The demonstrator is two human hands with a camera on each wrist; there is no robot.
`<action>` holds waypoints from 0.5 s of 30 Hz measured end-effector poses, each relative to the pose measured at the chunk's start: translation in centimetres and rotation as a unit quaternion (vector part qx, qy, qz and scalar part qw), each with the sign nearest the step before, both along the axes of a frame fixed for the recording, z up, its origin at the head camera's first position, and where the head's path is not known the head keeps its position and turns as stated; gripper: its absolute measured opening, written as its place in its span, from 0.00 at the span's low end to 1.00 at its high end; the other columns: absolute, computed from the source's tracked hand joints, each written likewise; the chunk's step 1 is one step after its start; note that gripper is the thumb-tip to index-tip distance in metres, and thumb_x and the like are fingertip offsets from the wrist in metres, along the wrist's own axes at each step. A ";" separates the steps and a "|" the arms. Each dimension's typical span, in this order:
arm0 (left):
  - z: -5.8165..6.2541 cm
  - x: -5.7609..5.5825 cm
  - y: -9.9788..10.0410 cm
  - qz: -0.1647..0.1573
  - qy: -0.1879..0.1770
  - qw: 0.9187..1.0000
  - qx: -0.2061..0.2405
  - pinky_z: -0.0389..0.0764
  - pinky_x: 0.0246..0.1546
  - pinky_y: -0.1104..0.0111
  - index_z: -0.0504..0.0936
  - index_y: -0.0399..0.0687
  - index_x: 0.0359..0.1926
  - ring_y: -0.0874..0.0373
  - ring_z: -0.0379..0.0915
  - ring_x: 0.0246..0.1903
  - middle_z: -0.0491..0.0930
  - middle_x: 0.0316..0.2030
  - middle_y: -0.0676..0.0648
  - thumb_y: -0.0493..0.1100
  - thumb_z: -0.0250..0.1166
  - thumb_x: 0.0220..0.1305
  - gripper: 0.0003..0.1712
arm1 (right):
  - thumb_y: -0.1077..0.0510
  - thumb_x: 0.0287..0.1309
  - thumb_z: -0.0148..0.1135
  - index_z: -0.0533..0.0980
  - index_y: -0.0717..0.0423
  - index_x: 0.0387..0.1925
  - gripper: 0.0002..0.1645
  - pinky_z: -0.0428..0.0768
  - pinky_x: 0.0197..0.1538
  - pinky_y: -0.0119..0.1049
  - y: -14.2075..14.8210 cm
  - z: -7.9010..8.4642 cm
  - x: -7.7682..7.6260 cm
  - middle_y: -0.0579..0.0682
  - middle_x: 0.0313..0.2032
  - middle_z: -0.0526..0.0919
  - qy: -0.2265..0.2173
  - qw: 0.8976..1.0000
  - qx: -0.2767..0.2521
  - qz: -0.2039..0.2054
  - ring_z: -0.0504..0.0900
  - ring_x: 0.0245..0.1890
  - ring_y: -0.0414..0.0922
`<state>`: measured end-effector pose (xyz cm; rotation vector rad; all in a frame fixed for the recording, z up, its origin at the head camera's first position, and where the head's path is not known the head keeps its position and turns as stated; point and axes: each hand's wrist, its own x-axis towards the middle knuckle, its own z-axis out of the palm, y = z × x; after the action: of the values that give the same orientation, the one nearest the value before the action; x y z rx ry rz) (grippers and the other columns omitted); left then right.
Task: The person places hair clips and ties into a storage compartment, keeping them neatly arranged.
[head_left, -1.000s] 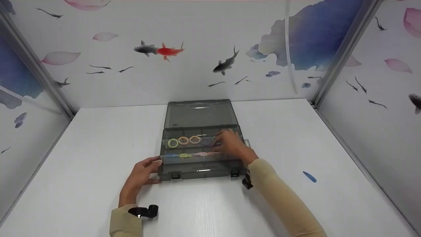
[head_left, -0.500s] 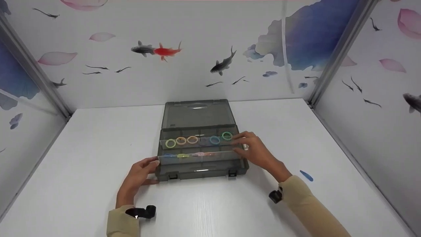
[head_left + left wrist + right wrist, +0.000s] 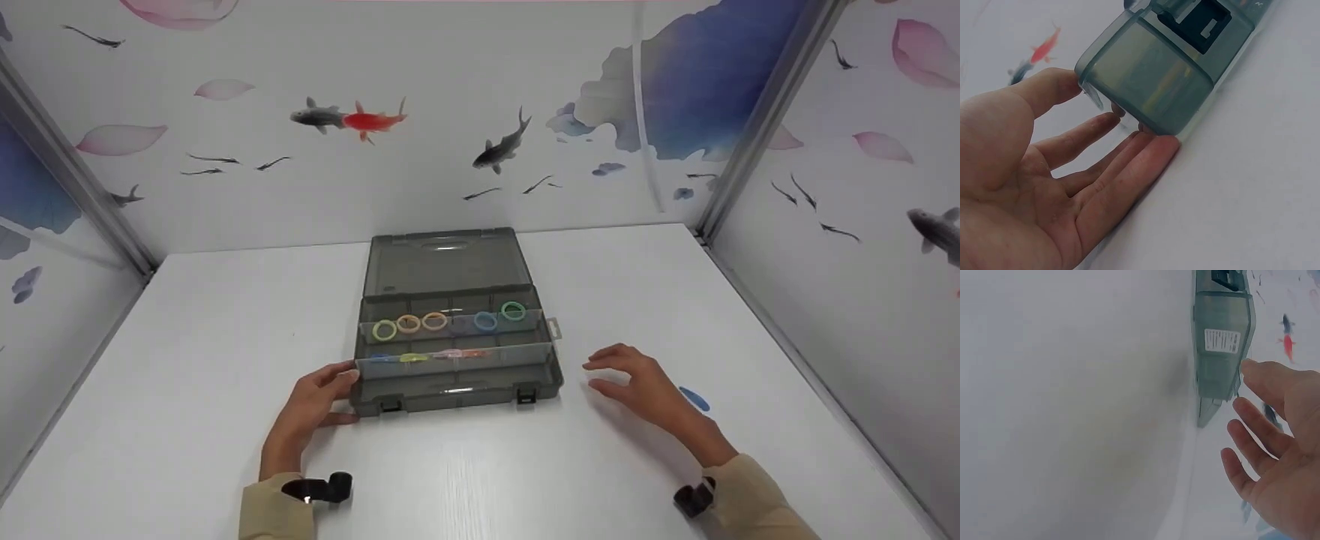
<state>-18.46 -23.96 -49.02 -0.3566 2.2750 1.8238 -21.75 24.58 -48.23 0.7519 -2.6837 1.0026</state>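
A grey translucent compartment box point(image 3: 457, 390) lies on the table with its lid point(image 3: 450, 266) folded back. Several coloured rings, among them a green ring point(image 3: 513, 301) and a blue ring point(image 3: 475, 324), stand in its upper row. Below them sit small flat pieces in blue, yellow, pink and orange; their kind is too small to tell. My left hand point(image 3: 311, 401) touches the box's left side, thumb at the upper edge and extended fingers against the wall, as the left wrist view shows. To the right of the box, apart from it, my right hand point(image 3: 649, 386) holds nothing, its fingers loosely spread.
A blue teardrop-shaped piece point(image 3: 695, 398) lies on the white table point(image 3: 600, 270) just beyond my right hand, partly hidden by it. Printed panels point(image 3: 420, 180) with fish and petals enclose the table at the back and sides.
My right hand has left the box's upper row and moved right and towards me, uncovering the blue and green rings. My left hand stays at the box's left side.
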 end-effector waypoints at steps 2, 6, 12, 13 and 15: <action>0.1 0.1 0.1 -0.001 0.000 1.000 -0.001 0.89 0.46 0.61 0.66 0.45 0.72 0.42 0.71 0.64 0.68 0.68 0.34 0.54 0.59 0.73 0.33 | 0.66 0.54 0.72 0.85 0.56 0.47 0.17 0.84 0.56 0.51 1.2 0.0 0.4 0.51 0.49 0.84 -0.010 1.000 0.002 -0.009 0.82 0.53 0.53; 0.1 0.1 0.2 -0.004 -0.001 1.000 -0.001 0.89 0.46 0.61 0.66 0.44 0.72 0.41 0.70 0.65 0.67 0.69 0.34 0.54 0.59 0.73 0.33 | 0.66 0.54 0.72 0.85 0.55 0.48 0.17 0.85 0.52 0.48 3.5 0.3 1.0 0.48 0.48 0.84 -0.025 0.999 0.012 -0.036 0.82 0.53 0.49; 0.2 0.1 0.1 0.001 -0.003 1.000 0.000 0.89 0.46 0.61 0.66 0.44 0.72 0.41 0.71 0.65 0.67 0.69 0.34 0.54 0.60 0.72 0.34 | 0.61 0.56 0.72 0.85 0.53 0.49 0.17 0.83 0.49 0.44 6.0 0.8 1.2 0.49 0.48 0.85 -0.047 0.996 0.022 -0.076 0.82 0.52 0.46; 0.2 0.1 0.1 0.001 -0.003 1.000 0.000 0.89 0.46 0.61 0.66 0.44 0.72 0.41 0.71 0.65 0.67 0.69 0.34 0.54 0.60 0.72 0.34 | 0.60 0.57 0.72 0.84 0.53 0.49 0.16 0.82 0.49 0.44 6.4 0.9 1.2 0.49 0.49 0.85 -0.054 0.995 0.023 -0.085 0.82 0.52 0.47; 0.2 0.0 0.1 0.000 -0.003 1.000 0.000 0.89 0.46 0.61 0.66 0.44 0.72 0.41 0.71 0.65 0.67 0.69 0.34 0.54 0.60 0.72 0.34 | 0.56 0.59 0.71 0.84 0.53 0.50 0.17 0.82 0.50 0.46 7.2 1.1 1.3 0.51 0.50 0.85 -0.069 0.992 0.027 -0.104 0.82 0.53 0.51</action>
<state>-18.42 -23.89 -48.86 -0.3605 2.2708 1.8209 -20.44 31.80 -47.15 0.4117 -2.8430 0.9669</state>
